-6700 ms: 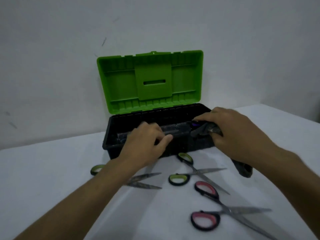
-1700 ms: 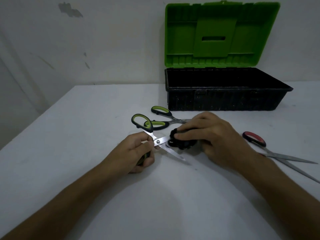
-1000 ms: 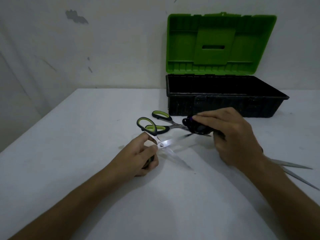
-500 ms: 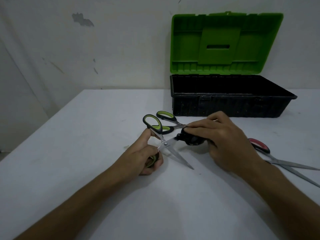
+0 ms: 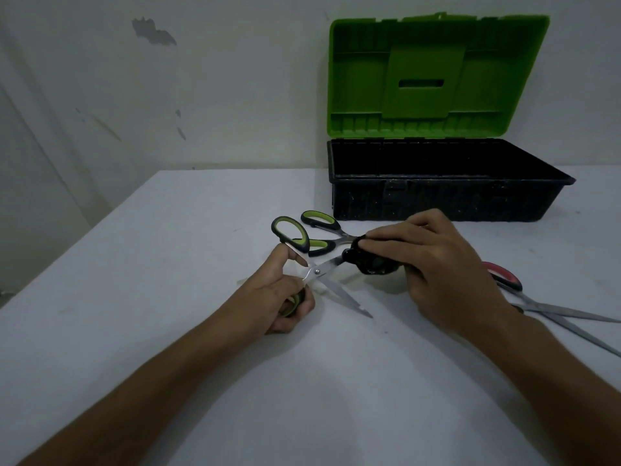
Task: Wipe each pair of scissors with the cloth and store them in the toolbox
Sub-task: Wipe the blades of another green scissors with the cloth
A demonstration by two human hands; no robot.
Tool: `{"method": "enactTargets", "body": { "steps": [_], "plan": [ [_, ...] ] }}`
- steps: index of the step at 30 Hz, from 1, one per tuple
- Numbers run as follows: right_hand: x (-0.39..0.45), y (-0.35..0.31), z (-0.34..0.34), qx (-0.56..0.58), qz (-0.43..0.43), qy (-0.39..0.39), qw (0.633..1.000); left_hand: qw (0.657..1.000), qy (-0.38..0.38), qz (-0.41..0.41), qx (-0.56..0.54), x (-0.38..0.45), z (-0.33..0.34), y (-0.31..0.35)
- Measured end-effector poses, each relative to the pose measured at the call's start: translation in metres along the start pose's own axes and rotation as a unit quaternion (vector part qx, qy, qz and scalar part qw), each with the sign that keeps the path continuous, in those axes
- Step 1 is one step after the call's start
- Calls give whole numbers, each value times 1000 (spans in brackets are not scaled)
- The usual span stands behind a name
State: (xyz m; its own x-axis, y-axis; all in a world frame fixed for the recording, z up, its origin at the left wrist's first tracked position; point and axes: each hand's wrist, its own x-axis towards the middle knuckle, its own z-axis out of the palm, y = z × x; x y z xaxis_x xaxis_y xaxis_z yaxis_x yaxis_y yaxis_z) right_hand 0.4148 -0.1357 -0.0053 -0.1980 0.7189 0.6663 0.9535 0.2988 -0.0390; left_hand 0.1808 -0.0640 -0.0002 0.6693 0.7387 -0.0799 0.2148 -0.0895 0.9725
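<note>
While two bare forearms reach in from the near edge across the smooth, matte white table [image 5: 141, 264], the left hand [image 5: 280, 297] sits low on the surface with its fingers curled round the lower handle loop of the held scissors [image 5: 317, 271], thumb raised toward the pivot screw. These scissors are spread wide open: one bright steel blade tapers to a point on the table toward the near right, the other rises to the right, and the free handle loop, an oval of black plastic lined with lime green, stands up behind the thumb. Just beyond, the right hand [image 5: 433, 264] pinches a bunched, dark, soft-looking cloth [image 5: 368, 260] round the raised blade, fingertips pressed on top of the wad and thumb underneath. Behind the cloth lies a second pair of green scissors [image 5: 319, 230], flat on the table, its blades hidden by the cloth and hand. To the right, partly behind the right wrist, lies a pair of red scissors [image 5: 537, 302], with a red-lined black handle and long, dull grey blades crossing toward the frame's edge. Farther back stands the toolbox [image 5: 437, 200], a rectangular black plastic tub with speckled, ribbed walls; its ribbed bright green lid [image 5: 433, 75] is upright against the scuffed pale wall [image 5: 168, 95].
</note>
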Motion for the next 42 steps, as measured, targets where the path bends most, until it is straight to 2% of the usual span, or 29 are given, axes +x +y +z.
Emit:
{"method": "enactTargets", "body": {
  "steps": [3, 7, 9, 12, 16, 19, 22, 26, 32, 37, 42],
  "plan": [
    [2, -14, -3, 50, -23, -10, 998, 999, 10, -28, -14, 3, -2, -1],
    [3, -33, 10, 65, -50, -121, 989, 996, 28, -60, -57, 4, -3, 0],
    [3, -32, 10, 72, -43, -138, 987, 996, 23, -49, -64, 2, -4, 0],
    [2, -23, 4, 71, -47, -136, 987, 997, 19, -26, -67, -1, -8, 0],
    [-4, -12, -2, 48, -56, -142, 987, 995, 67, -16, -67, 0, -16, 0],
    [-3, -7, -7, 35, -73, -86, 993, 994, 85, -8, -71, 2, -21, 0],
    [2, -19, -7, 34, -92, -41, 994, 996, 64, -4, -62, 1, -16, -1],
    [3, -27, 5, 50, -80, -79, 992, 996, 45, 14, -76, -2, -9, 2],
    [-2, -3, -5, 52, -60, -80, 994, 990, 113, 36, -74, -1, -24, 4],
    [1, -8, -10, 47, -96, 10, 994, 993, 100, 33, -54, 0, -19, 2],
    [4, -23, 1, 50, -99, -54, 992, 993, 83, 44, -66, -2, -14, 3]
  ]
}}
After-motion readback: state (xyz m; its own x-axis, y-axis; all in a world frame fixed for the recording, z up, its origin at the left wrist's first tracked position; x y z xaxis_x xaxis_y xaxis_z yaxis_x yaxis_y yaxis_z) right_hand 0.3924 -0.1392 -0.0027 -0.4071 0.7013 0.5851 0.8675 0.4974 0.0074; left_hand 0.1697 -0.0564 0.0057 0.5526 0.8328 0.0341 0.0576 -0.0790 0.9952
